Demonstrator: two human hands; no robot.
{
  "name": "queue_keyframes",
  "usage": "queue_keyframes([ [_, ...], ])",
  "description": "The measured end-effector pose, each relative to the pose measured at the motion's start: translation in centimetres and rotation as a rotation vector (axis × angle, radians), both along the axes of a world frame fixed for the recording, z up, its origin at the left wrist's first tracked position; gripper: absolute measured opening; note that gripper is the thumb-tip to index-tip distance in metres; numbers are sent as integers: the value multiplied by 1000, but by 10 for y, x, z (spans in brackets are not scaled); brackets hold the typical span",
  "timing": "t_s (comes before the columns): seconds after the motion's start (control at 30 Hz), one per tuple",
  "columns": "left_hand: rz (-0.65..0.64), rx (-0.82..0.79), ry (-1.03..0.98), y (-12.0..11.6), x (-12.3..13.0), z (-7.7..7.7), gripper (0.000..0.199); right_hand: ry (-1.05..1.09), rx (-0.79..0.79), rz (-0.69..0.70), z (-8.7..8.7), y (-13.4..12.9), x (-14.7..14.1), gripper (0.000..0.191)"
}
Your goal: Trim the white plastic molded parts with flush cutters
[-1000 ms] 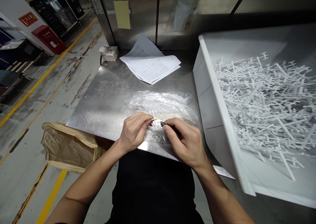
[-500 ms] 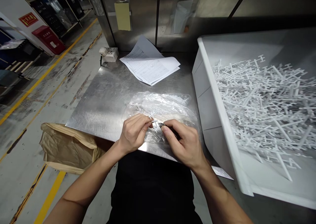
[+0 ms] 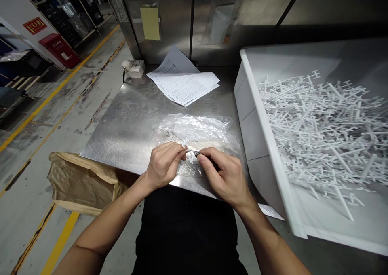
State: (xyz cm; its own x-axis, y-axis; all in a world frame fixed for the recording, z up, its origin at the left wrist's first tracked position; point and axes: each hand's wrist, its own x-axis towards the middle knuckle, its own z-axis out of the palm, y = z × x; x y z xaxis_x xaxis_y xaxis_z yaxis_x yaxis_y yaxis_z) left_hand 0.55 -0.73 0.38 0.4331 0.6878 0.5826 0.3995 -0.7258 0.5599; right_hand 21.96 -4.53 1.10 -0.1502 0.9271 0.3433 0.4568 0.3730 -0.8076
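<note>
Steel tabletop (image 3: pixel 115 125) below, left grip (image 3: pixel 163 161) pinches a white piece (image 3: pixel 188 150), right grip (image 3: pixel 226 172) a dark tool (image 3: pixel 197 153).

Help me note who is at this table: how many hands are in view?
2. The left hand pinches a white piece near the front edge of the table; the right hand, beside it, holds a small dark tool. Some fingers are hidden; no other hand shows.

Metal table (image 3: pixel 112 133), scuffed sheen; plastic bag (image 3: pixel 209 125), glossy, wrinkled; plastic pieces (image 3: pixel 321 133), matt; paper sheets (image 3: pixel 188 87), smooth
</note>
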Motion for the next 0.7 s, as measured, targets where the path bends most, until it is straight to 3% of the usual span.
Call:
queue_keyframes([
  [0.33,89,-28,41,0,2,0,20,49,-11,-79,4,0,1,21],
  [0.53,108,6,77,1,3,0,21,15,92,41,2,0,-2,12],
  [0.7,112,34,92,0,3,0,19,-23,127,53,1,0,-3,13],
])
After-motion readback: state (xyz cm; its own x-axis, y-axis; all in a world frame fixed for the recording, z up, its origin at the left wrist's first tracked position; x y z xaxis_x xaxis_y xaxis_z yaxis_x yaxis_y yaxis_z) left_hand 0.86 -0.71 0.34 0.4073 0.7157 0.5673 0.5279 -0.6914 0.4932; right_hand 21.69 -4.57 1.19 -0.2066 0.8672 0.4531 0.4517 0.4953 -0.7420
